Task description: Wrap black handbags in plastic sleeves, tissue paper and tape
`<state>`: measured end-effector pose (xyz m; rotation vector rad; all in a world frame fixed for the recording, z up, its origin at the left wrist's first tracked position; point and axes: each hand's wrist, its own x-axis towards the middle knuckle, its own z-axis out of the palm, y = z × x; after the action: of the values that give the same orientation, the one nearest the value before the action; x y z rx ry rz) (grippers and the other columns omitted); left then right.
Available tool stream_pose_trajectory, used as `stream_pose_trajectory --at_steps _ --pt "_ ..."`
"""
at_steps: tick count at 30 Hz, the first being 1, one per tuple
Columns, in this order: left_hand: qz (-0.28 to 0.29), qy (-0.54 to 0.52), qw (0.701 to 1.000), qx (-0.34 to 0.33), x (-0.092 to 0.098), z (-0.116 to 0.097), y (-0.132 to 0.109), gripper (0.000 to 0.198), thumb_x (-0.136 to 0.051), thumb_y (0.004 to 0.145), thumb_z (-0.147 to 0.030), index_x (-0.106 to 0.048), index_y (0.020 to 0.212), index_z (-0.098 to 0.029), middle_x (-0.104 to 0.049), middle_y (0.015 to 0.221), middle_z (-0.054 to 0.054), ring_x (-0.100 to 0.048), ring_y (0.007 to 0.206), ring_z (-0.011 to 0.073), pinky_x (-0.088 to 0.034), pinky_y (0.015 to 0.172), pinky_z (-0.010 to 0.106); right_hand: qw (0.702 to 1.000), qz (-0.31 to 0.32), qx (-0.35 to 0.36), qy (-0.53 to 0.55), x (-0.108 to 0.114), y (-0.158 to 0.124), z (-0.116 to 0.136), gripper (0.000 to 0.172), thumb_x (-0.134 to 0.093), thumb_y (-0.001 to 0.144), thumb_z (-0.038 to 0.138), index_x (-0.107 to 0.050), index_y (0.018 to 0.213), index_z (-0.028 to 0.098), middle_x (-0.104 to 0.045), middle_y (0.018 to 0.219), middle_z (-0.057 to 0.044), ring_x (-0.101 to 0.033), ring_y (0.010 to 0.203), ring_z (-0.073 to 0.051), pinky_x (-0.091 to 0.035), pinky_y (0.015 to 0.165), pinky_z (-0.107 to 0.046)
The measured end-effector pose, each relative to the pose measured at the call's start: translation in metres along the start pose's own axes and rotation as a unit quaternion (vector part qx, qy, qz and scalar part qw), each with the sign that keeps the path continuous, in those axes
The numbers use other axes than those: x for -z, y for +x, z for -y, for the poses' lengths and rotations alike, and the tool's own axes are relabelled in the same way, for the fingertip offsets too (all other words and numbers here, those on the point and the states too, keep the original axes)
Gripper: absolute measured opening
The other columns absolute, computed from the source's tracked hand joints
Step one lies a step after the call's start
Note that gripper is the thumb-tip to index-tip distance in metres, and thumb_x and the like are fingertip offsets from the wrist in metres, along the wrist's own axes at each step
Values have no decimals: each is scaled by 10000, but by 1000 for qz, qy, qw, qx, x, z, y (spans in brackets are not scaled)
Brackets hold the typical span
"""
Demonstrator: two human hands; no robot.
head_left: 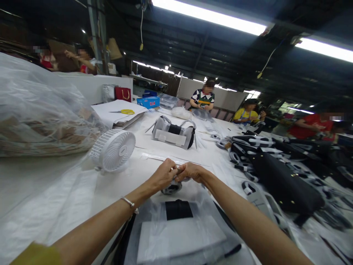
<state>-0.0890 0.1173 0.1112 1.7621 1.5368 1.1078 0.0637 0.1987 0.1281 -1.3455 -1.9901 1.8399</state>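
Observation:
My left hand (167, 173) and my right hand (190, 172) meet above the near bag, fingers closed in a pinch. Both grip the upper part of a rolled strap (171, 188), black with pale grey wrapping, whose loop hangs below the fingers. The fingertips cover the part being pinched. Right below, close to me, lies a bag (179, 210) in clear wrapping with a black band over its middle. A white sheet (179, 239) covers its near side.
A white fan (117, 151) stands left of my hands; a wrapped bag (173, 132) sits beyond them. Yellow scissors (125, 111) lie on stacked sheets. Piled black bags and straps (284, 180) fill the right. Clear plastic (41, 114) bulges at left. Several people work farther back.

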Motion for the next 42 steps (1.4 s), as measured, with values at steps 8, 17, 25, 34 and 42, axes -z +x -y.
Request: stream_pose_trajectory --at_steps 8,17,25,34,42 --pt "20 -117 992 41 4 9 -6 277 -670 631 -216 -535 871 -187 -553 992 31 -570 766 137 -466 630 243 999 -18 30 -5 -2 -6 0 234 -820 420 223 -676 594 159 -595 535 52 -447 551 -84 -322 552 -218" --pt "62 -96 982 152 8 11 -4 318 -699 644 -324 -551 888 -186 -558 672 -33 -472 568 111 -334 507 216 996 -67 55 13 -8 -8 -9 238 -792 476 303 -616 555 163 -554 529 42 -404 548 -88 -307 561 -243" --pt "88 -43 974 206 15 11 -8 187 -678 592 -324 -632 701 -178 -580 618 -17 -460 588 136 -282 514 252 995 -71 62 32 -12 -10 -3 239 -801 456 261 -682 632 152 -645 591 9 -480 546 -97 -359 548 -241" --pt "55 -186 950 246 3 17 -5 162 -670 562 -272 -566 640 -177 -501 504 -51 -425 501 109 -287 483 229 975 -162 150 -25 -24 -5 -19 194 -769 591 327 -729 703 174 -731 694 -32 -643 653 -181 -517 708 -325" --pt "55 -314 915 247 6 20 -3 90 -631 554 -187 -550 526 -160 -544 514 -40 -466 519 102 -365 519 230 880 -113 350 -300 -19 -22 -15 178 -601 874 281 -773 919 288 -765 1059 -8 -689 1054 -250 -164 1188 -595"
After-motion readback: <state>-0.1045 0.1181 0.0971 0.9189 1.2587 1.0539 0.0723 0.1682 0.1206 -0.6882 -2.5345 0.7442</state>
